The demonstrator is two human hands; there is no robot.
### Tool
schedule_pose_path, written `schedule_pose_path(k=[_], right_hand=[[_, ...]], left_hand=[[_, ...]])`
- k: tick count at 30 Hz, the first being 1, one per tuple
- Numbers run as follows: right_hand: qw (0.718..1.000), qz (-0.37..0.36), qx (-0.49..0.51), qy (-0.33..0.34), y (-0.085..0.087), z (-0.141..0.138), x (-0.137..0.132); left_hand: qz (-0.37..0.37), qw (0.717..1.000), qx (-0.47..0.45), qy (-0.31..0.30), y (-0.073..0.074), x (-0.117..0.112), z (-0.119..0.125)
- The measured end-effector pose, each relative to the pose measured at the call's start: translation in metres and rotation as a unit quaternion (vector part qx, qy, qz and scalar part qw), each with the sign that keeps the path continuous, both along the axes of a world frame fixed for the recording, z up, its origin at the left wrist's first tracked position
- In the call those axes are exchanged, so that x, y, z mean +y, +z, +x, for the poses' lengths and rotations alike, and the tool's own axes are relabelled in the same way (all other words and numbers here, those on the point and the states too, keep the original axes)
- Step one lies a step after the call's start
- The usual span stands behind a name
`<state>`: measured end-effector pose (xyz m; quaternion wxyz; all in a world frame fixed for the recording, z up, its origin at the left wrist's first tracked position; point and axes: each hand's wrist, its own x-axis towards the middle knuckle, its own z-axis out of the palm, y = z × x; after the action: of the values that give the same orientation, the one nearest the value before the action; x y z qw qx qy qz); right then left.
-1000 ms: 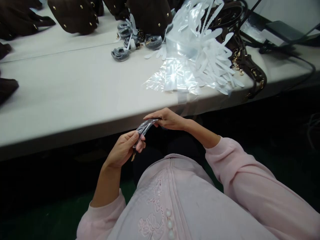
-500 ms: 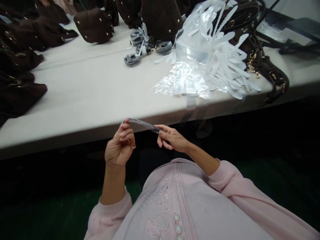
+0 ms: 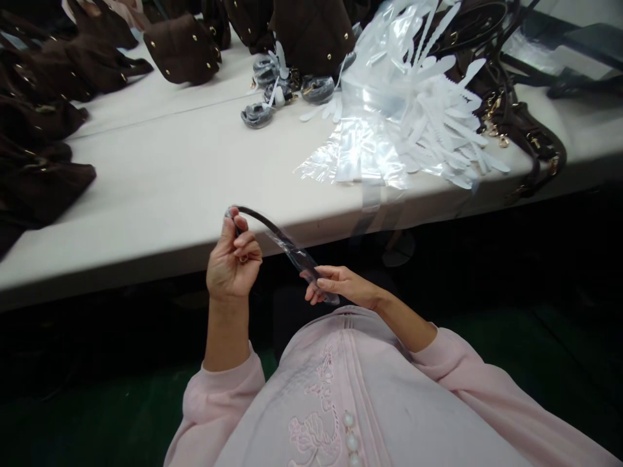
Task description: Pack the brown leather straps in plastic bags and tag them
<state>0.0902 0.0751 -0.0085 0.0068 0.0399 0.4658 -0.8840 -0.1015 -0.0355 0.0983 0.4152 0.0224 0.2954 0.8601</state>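
A dark strap [image 3: 273, 230], partly sleeved in clear plastic, stretches in a curve between my two hands in front of the table edge. My left hand [image 3: 235, 259] pinches its upper end between thumb and fingertips, with the other fingers curled and a bit of gold-coloured metal showing by them. Lower and to the right, my right hand [image 3: 335, 285] grips the plastic-covered end, fingers behind and thumb on top. The clear sleeve pokes out a little below those fingers.
On the pale table [image 3: 185, 175] lies a heap of clear plastic bags [image 3: 374, 97] with white toothed strips [image 3: 445, 123]. Brown straps [image 3: 535, 139] with gold clasps hang at its right. Small wrapped coils [image 3: 257, 115] and brown bags [image 3: 182, 48] stand farther back; more bags line the left.
My left hand has risen slightly and my right hand has dropped, so the strap slants more steeply. More of its dark length and plastic sleeve shows.
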Motion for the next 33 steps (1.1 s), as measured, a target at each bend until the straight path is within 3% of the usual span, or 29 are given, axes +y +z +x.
schedule_pose_path(k=[4, 7, 12, 15, 19, 23, 25, 28, 31, 33], right_hand=[[0.998, 0.033, 0.038, -0.037, 0.025, -0.020, 0.005], [0.990, 0.073, 0.056, -0.105, 0.040, -0.034, 0.011], [0.966, 0.140, 0.024, -0.215, 0.036, -0.038, 0.025], [0.965, 0.169, -0.002, -0.200, 0.028, -0.033, 0.021], [0.961, 0.243, -0.001, -0.134, 0.024, -0.024, -0.009], [0.958, 0.258, 0.015, -0.124, 0.026, -0.012, -0.045], [0.962, 0.239, 0.008, -0.135, 0.031, -0.007, -0.054], [0.976, 0.172, -0.018, -0.130, 0.041, -0.004, -0.055], [0.988, 0.093, -0.044, -0.118, 0.050, -0.004, -0.054], [0.989, 0.062, -0.056, -0.120, 0.054, -0.003, -0.056]], left_hand=[[-0.063, 0.992, 0.101, -0.052, -0.004, -0.001, 0.034], [-0.082, 0.980, 0.148, -0.104, -0.005, -0.010, 0.051], [-0.035, 0.980, 0.124, -0.149, 0.000, -0.032, 0.058], [0.013, 0.987, 0.071, -0.142, 0.008, -0.035, 0.056], [0.069, 0.992, -0.059, -0.092, 0.023, -0.027, 0.047], [0.055, 0.991, -0.106, -0.056, 0.025, -0.014, 0.036], [0.011, 0.998, -0.066, -0.022, 0.014, -0.006, 0.035], [-0.051, 0.994, 0.086, 0.040, -0.011, 0.004, 0.043], [-0.076, 0.960, 0.259, 0.080, -0.029, 0.010, 0.058], [-0.095, 0.938, 0.322, 0.085, -0.030, 0.011, 0.065]])
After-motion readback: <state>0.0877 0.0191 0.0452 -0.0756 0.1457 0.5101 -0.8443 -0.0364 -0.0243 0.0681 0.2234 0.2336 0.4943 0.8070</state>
